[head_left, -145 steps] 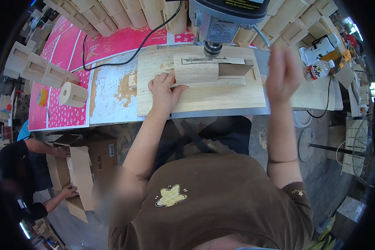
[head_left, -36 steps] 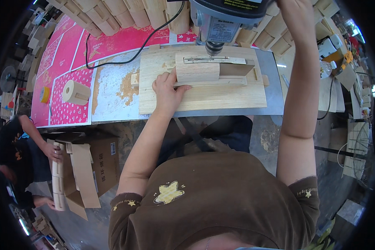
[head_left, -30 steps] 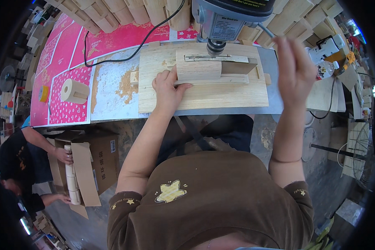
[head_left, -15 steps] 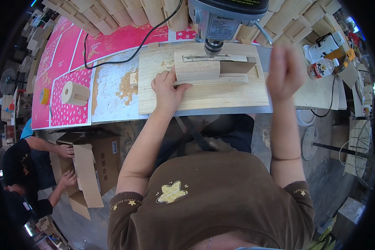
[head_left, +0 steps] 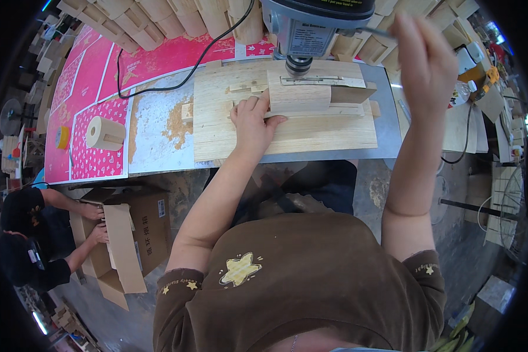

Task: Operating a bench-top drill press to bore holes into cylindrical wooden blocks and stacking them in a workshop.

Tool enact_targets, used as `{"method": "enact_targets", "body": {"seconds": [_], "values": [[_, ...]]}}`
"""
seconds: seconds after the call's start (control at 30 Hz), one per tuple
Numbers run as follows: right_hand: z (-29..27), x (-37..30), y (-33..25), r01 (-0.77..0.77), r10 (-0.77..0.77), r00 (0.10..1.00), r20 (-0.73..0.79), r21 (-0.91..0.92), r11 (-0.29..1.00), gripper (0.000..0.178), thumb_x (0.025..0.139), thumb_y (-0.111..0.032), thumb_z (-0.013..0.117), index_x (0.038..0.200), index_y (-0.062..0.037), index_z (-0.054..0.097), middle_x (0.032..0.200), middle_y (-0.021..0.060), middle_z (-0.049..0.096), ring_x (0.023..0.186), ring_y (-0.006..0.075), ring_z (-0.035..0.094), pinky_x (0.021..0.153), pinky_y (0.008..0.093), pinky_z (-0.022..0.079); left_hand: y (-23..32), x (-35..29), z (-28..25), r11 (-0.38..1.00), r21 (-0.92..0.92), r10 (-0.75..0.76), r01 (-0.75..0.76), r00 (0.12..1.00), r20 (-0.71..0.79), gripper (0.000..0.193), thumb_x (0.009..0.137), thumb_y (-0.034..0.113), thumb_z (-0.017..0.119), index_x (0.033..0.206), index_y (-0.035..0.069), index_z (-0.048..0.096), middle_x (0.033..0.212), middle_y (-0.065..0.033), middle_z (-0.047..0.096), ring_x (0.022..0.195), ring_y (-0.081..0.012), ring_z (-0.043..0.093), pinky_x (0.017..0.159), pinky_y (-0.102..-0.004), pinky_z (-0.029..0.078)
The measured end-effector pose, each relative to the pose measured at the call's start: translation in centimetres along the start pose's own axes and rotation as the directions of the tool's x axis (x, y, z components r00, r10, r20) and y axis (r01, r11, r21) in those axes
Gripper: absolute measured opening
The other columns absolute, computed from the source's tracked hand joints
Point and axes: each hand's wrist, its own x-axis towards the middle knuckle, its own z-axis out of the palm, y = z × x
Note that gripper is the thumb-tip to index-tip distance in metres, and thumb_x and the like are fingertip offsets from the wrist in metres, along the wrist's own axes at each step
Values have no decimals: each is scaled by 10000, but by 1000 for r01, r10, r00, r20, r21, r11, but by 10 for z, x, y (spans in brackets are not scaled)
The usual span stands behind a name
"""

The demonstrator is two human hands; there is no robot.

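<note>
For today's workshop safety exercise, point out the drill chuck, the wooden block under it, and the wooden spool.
drill chuck [head_left: 298, 63], head view, its metal tip
wooden block [head_left: 299, 100], head view, middle of its top face
wooden spool [head_left: 104, 132], head view, its rounded side

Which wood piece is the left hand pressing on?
The flat pale block under the drill chuck; left hand rests against its left edge. The round spool-like piece sits apart on the pink mat.

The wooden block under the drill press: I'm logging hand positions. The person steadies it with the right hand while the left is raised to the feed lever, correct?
Not quite: the hands are swapped. In the head view the left hand steadies the wooden block under the drill press, while the right hand is raised to the feed lever.
</note>
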Motion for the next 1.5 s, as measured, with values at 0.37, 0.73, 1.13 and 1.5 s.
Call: {"method": "enact_targets", "body": {"seconds": [0.37,0.73,1.13,1.5], "values": [[77,-106,42,143,-104,964,-246,146,979,79,759,-15,602,836,-27,616,704,72,568,667,231,537,686,346,397,-1,-1,4,1000,16,-1,1,1000,-22,626,630,293,744,1191,112,535,826,-22,526,850,-226,480,859,-419,281],[16,44,65,33,-54,992,-111,-183,983,272,920,-256,497,1035,-45,625,978,65,655,849,131,589,767,259,443,-5,-2,12,999,15,-48,50,994,-101,595,562,324,765,1099,144,585,821,-7,560,898,-226,510,846,-429,302],[37,-56,101,-260,297,871,391,-145,955,396,927,-249,464,1261,-37,455,1234,134,510,1137,256,461,952,360,339,-13,8,8,957,-291,-22,4,998,-58,428,545,277,788,913,121,636,826,-2,544,877,-173,526,857,-402,273],[33,-104,73,2,58,812,581,-102,995,262,710,-69,631,954,-26,543,850,117,540,846,311,499,748,387,379,-39,-20,-70,907,-350,213,-233,972,-95,323,521,154,784,738,37,576,665,-65,494,640,-247,513,561,-325,408]]}}
